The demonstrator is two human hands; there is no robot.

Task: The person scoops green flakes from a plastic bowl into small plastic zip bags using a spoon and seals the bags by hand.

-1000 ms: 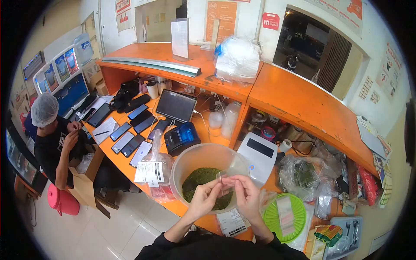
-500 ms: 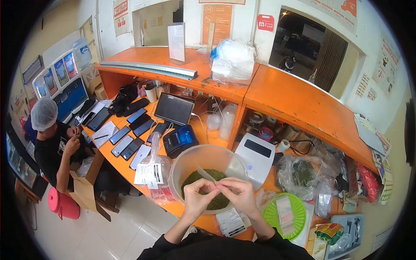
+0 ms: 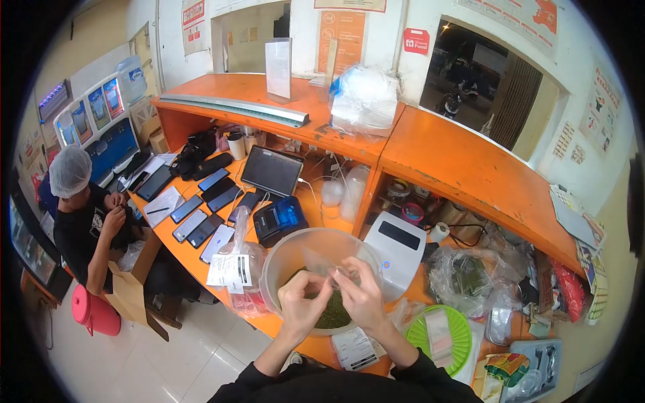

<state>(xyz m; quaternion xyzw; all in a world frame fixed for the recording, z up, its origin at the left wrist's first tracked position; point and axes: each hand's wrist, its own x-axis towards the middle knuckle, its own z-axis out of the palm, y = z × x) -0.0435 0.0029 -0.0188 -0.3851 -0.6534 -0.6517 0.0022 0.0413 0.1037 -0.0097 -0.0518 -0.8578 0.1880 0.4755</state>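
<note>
Over a large translucent tub (image 3: pixel 277 252) holding chopped green stuff (image 3: pixel 332 314), my left hand (image 3: pixel 304 301) and my right hand (image 3: pixel 359 292) meet at the fingertips. Both hands pinch a small clear plastic bag (image 3: pixel 317 260), which tilts up to the left above the tub. Whether the bag has anything in it cannot be made out. To the right of my right hand, a stack of clear packets (image 3: pixel 440 336) lies on a green round lid (image 3: pixel 460 330).
Left of the tub stand a tied bag with a label (image 3: pixel 232 269), several phones (image 3: pixel 191 225) and a blue-black printer (image 3: pixel 281 221). A white device (image 3: pixel 394 252) is behind right. A co-worker in a hairnet (image 3: pixel 70 171) sits at far left beside an open carton (image 3: pixel 134 289).
My hands have shifted slightly left and up, with my right fingers raised higher. The clear bag has turned and shows broader above my fingers. The co-worker has barely moved.
</note>
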